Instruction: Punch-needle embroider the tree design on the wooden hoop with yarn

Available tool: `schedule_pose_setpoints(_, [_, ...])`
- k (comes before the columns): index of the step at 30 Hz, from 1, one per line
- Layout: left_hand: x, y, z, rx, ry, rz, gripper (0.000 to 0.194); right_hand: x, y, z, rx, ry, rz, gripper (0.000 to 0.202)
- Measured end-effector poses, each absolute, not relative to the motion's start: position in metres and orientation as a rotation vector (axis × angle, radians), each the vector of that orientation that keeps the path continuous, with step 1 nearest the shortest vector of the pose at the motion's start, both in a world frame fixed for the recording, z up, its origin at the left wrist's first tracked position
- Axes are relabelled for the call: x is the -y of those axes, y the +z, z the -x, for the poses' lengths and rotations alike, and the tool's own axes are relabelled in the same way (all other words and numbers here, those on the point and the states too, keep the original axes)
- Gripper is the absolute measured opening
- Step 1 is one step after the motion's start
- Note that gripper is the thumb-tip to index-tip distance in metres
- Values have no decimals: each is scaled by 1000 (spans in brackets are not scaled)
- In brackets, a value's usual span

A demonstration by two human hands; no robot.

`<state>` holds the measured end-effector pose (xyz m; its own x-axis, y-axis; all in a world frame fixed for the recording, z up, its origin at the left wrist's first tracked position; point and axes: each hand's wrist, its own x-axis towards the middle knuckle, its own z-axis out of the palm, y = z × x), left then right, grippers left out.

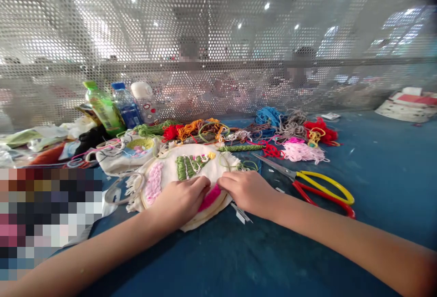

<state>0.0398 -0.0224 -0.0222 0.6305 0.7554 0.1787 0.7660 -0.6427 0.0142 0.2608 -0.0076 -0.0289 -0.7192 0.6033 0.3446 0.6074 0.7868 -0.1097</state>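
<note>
A round embroidery hoop (141, 195) with cream, frayed-edged cloth (169, 151) lies in front of me on the blue table. The cloth bears a green stitched tree (186, 168) with a yellow top, a pale pink braided patch (155, 181) and a bright pink patch (210, 199). My left hand (184, 199) rests on the cloth at the left of the bright pink patch, fingers curled together. At that patch's right end, my right hand (244, 192) is closed in a pinch. What either hand's fingertips hold is hidden.
Large scissors (322, 187) with yellow and red handles lie right of the hoop. Yarn bundles (303, 151) line the back, before a perforated metal screen (218, 37). Bottles (104, 108) and a second stitched piece (126, 153) stand back left. A tissue pack (408, 105) sits far right.
</note>
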Motion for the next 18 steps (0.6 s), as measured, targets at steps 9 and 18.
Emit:
schedule_pose_setpoints(9, [21,-24,-38,1293,-287,2818,23,12,-25,-246,2555,5,1011,19])
schedule_pose_setpoints(18, [24,-20,-41,1348,-302,2833,22,4,-32,-267,2561,-243,833,21])
